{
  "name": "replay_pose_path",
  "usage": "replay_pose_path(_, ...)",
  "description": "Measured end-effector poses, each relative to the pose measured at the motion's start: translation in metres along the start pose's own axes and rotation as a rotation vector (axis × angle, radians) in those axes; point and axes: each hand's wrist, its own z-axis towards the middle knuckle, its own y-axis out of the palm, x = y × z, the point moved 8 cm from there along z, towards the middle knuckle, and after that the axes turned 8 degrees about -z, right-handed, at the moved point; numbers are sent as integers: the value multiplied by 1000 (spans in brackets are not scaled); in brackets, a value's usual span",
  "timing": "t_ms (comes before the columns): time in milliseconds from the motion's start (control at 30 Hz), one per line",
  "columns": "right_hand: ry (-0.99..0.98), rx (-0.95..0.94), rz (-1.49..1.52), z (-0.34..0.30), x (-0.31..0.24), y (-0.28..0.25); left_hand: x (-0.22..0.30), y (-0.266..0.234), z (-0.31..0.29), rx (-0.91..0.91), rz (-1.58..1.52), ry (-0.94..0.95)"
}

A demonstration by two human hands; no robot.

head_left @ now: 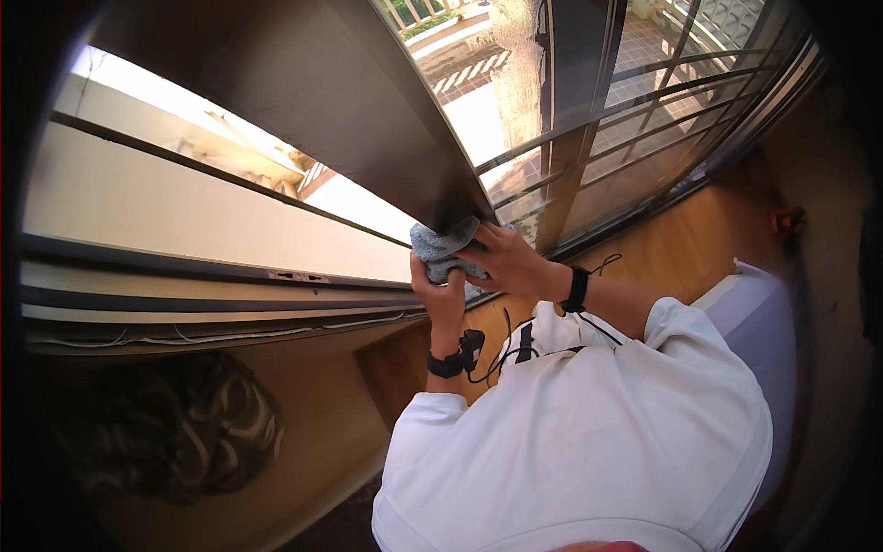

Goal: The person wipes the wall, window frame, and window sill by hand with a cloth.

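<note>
A grey-blue cloth (440,247) is bunched up between my two hands, against the lower end of a wide dark door frame (368,101). My left hand (440,293) grips the cloth from the near left side, its fingers closed around the lower folds. From the right, my right hand (509,261) is closed on the cloth too, its fingers bent over the edge next to the frame. Both wrists wear black bands, and a small dark device with a cable (472,348) sits at the left one. Part of the frame's edge is hidden behind the cloth.
Glass panels with dark bars (644,120) stand at the right, a tiled balcony beyond them. A grooved side frame with a white cable (184,336) runs along the left. Wooden floor (644,235) lies at the right. A dark patterned bundle (198,423) is at the lower left.
</note>
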Motion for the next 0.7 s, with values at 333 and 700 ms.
replay_pose_path(333, -31, 125, 92, -6, 35, -47, 65, 61, -16, 9, 410, 476)
replay_pose_path(700, 190, 351, -213, -57, 158, -218, 114, 281, 3, -158, 243, 663)
